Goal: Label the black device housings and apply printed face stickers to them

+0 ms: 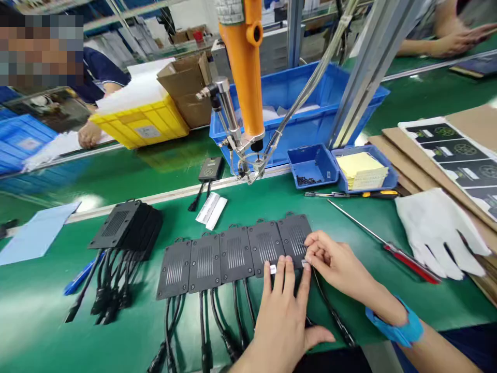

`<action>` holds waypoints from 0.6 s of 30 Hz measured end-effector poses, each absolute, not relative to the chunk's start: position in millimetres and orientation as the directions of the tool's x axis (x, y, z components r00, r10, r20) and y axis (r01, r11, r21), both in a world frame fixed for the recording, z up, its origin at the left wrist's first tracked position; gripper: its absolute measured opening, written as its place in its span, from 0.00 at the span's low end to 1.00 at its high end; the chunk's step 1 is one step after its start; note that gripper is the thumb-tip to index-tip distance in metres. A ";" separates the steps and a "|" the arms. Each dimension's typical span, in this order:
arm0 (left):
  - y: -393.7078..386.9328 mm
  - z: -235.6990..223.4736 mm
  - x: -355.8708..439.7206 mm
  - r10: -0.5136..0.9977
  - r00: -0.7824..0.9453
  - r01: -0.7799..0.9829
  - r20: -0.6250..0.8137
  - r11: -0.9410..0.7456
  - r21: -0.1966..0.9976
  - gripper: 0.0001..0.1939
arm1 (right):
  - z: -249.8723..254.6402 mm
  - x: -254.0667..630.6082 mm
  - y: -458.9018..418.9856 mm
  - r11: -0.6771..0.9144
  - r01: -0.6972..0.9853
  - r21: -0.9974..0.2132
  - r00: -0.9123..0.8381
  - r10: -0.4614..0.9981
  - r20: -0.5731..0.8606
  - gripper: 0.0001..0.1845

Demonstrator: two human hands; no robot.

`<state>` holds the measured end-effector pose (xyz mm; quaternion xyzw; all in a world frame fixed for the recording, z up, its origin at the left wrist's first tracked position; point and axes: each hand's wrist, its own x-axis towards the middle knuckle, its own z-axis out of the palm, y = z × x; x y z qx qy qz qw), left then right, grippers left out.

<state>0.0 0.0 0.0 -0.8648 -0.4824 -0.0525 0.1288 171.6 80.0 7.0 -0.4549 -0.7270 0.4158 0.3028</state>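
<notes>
Several flat black ribbed modules [236, 254] with black cables lie side by side in a row on the green table. My left hand [281, 311] rests flat, fingers stretched, over the near edge of the rightmost modules, white tape on a fingertip. My right hand [336, 264], with a blue wrist strap, pinches at the lower right corner of the rightmost module [293, 233]; what it pinches is too small to name. A stack of the same black modules [124, 225] with hanging cables sits at the left.
An orange hanging screwdriver [244, 77] is above the table's back edge. Blue bins [310, 166], yellow notes [361, 170], a red-handled screwdriver [388, 248], a white glove [438, 228] and cardboard sheets are to the right. Other people's hands are across the belt.
</notes>
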 end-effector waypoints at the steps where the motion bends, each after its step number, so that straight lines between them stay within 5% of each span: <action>1: 0.3 0.3 0.2 0.820 0.531 0.846 0.212 -0.504 -0.172 0.57 | 6.9 172.2 80.0 0.245 0.414 -0.877 -0.407 0.911 0.062 0.08; 12: 2.7 1.6 2.8 0.836 0.513 0.858 0.194 -0.506 -0.089 0.56 | 5.5 173.2 81.5 0.299 0.508 -0.808 -0.330 0.934 0.137 0.13; 18: -3.1 30.7 -30.2 0.785 0.612 0.785 0.100 -0.618 0.043 0.47 | 0.7 175.5 85.3 0.270 0.537 -0.799 -0.360 0.930 0.072 0.12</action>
